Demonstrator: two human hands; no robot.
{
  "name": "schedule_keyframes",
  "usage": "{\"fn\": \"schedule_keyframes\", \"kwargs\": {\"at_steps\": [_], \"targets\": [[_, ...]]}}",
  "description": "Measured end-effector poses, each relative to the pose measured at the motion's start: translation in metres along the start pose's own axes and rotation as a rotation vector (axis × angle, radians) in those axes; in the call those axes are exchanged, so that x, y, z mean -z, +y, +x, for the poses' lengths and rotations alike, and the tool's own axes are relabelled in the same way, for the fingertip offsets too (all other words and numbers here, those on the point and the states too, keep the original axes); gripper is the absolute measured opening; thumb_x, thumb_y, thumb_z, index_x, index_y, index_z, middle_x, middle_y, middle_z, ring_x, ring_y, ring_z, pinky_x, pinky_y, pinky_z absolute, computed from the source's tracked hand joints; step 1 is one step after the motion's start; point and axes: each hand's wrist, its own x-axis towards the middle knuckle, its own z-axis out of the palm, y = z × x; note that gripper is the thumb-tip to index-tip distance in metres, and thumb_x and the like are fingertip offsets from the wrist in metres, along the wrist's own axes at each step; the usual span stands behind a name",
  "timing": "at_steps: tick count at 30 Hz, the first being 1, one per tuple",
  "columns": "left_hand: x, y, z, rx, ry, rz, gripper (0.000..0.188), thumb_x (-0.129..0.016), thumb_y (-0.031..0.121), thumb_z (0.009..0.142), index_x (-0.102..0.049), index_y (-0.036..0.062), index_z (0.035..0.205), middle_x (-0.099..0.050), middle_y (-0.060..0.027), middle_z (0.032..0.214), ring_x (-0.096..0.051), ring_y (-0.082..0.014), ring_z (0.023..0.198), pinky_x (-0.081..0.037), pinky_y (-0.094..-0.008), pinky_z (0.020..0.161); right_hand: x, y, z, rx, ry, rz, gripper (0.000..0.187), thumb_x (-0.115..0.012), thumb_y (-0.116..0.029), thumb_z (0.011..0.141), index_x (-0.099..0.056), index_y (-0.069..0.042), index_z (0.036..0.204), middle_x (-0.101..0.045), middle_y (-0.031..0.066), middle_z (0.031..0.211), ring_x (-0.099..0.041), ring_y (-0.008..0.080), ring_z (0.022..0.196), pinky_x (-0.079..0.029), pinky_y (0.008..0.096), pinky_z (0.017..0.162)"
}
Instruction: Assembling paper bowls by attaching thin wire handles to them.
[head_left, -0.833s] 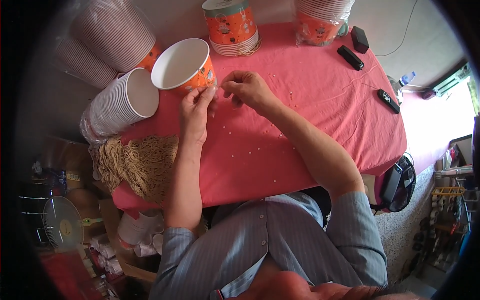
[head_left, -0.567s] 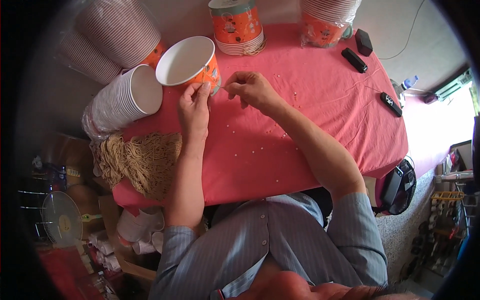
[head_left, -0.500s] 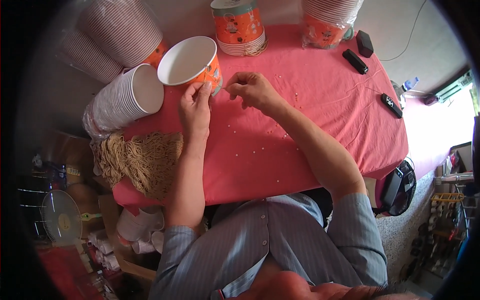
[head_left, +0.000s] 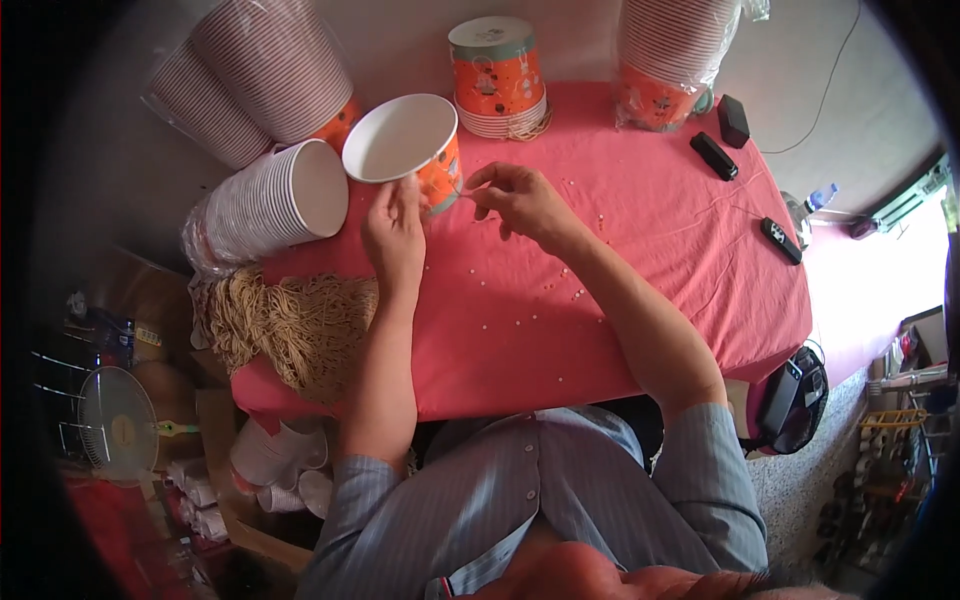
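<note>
An orange patterned paper bucket [head_left: 440, 180] with a white inside tilts on the red tablecloth, its mouth toward the upper left. My left hand [head_left: 396, 232] is closed against the bucket's near side, just below the rim; its fingertips are partly hidden. To the right of the bucket, my right hand [head_left: 525, 205] pinches a thin cord that runs to the bucket's side. The cord's far end is too small to make out. A bundle of tan cords [head_left: 290, 325] lies at the table's left, beside my left forearm.
A wrapped stack of white buckets [head_left: 265, 205] lies at left, with more stacks [head_left: 275, 70] behind. Upside-down orange buckets [head_left: 497, 85] and another wrapped stack [head_left: 675, 60] stand at the back. Small black devices [head_left: 714, 156] sit at right. Tiny white and red bits dot the red tablecloth [head_left: 500, 370].
The whole view has shifted, so the table's things appear lower. My right hand has come closer to the bucket's side with the cord. My left fingers now rest against the bucket.
</note>
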Motion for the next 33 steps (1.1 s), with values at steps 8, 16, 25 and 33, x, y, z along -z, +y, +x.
{"fn": "schedule_keyframes", "kwargs": {"at_steps": [8, 16, 25, 33], "targets": [[-0.003, 0.012, -0.009, -0.748, 0.017, 0.423, 0.026, -0.081, -0.003, 0.092, -0.074, 0.0045, 0.115, -0.074, -0.0122, 0.109, -0.074, -0.0308, 0.096, -0.06, -0.04, 0.079, 0.002, -0.043, -0.019, 0.121, 0.039, -0.146, 0.014, -0.064, -0.011, 0.103, -0.069, -0.005, 0.114, -0.074, 0.0036, 0.091, -0.064, 0.0072, 0.072, -0.054, 0.026, 0.058], [-0.004, 0.022, -0.014, -0.845, -0.056, 0.516, 0.034, -0.084, -0.004, 0.082, -0.076, 0.0057, 0.113, -0.072, -0.0086, 0.115, -0.069, -0.0318, 0.108, -0.056, -0.0466, 0.093, -0.007, -0.077, -0.032, 0.293, -0.101, -0.488, 0.016, -0.067, -0.008, 0.098, -0.071, -0.001, 0.112, -0.075, 0.0067, 0.092, -0.07, 0.0113, 0.082, -0.058, 0.0314, 0.069], [-0.001, 0.031, -0.016, -0.835, 0.056, 0.468, 0.026, -0.083, -0.003, 0.083, -0.077, 0.005, 0.108, -0.074, -0.008, 0.108, -0.07, -0.0316, 0.103, -0.057, -0.0455, 0.093, -0.016, -0.105, -0.04, 0.38, -0.195, -0.428, 0.012, -0.067, -0.002, 0.098, -0.072, 0.001, 0.109, -0.077, 0.0076, 0.096, -0.072, 0.0128, 0.092, -0.059, 0.0325, 0.086], [0.001, 0.034, 0.0, -0.786, 0.081, 0.474, 0.02, -0.08, 0.0, 0.092, -0.077, 0.0055, 0.111, -0.074, -0.0091, 0.109, -0.071, -0.0302, 0.103, -0.056, -0.0431, 0.093, -0.011, -0.115, -0.045, 0.412, -0.232, -0.204, 0.011, -0.064, 0.004, 0.099, -0.07, 0.002, 0.108, -0.073, 0.0041, 0.09, -0.07, 0.0099, 0.091, -0.059, 0.0301, 0.086]]}}
